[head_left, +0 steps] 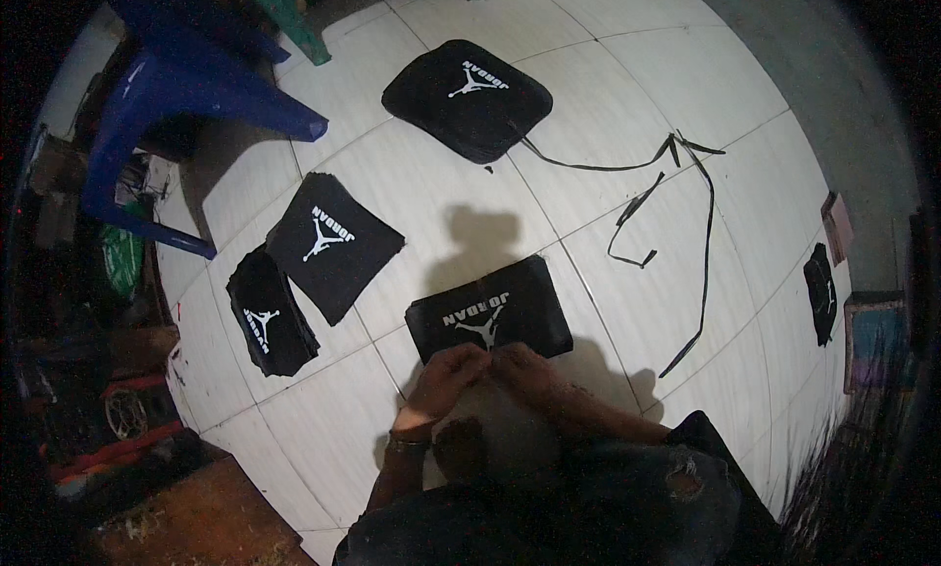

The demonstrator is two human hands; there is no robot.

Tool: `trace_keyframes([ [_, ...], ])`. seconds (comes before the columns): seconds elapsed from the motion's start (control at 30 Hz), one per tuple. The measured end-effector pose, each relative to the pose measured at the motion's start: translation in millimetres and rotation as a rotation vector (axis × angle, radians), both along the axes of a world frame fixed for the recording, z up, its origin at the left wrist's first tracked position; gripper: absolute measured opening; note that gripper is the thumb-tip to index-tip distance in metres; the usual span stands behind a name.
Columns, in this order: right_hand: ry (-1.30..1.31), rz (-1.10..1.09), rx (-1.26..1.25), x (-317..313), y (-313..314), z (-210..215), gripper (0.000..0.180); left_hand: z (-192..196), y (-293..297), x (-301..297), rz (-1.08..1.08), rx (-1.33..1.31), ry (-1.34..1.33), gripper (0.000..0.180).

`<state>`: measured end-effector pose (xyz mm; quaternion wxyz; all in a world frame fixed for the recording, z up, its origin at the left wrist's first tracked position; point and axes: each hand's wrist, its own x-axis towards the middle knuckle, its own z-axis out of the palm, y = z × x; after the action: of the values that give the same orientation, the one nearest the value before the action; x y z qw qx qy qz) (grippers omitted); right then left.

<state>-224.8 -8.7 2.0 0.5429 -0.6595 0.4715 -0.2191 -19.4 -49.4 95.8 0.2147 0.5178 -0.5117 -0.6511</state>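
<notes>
A black fabric panel [487, 306] with a white print lies on the tiled floor before me. My left hand [453, 378] and my right hand [526, 375] meet over its near edge, fingers bent and pinched close together. Whatever sits between the fingertips is too small or too hidden to make out. Left of the panel, a black printed piece [338, 247] rests against a stack of similar black pieces [270, 316]. Farther off lies a larger rounded pile of black pieces [466, 100], also printed in white.
Thin black strips [706, 262] trail across the floor on the right. A blue plastic chair [196, 96] stands at the far left, near a green leg [294, 22]. Another black printed piece [821, 294] lies by the right edge. Brown board [196, 517] borders the lower left.
</notes>
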Motion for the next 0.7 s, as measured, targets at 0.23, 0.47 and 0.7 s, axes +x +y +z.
trace_keyframes([
  [0.23, -0.051, -0.226, 0.393, 8.8, -6.1, -5.5, 0.027, -18.8, -11.5, -1.7, 0.127, 0.074, 0.024, 0.03],
  [0.47, 0.109, -0.233, -0.519, 6.5, -10.8, -10.7, 0.026, -45.1, -18.3, -27.6, -0.035, -0.011, -0.048, 0.023],
  [0.7, -0.597, -0.395, 0.806, -16.4, -36.4, 1.6, 0.027, -100.7, 17.7, -25.4, 0.281, 0.22, 0.062, 0.029],
])
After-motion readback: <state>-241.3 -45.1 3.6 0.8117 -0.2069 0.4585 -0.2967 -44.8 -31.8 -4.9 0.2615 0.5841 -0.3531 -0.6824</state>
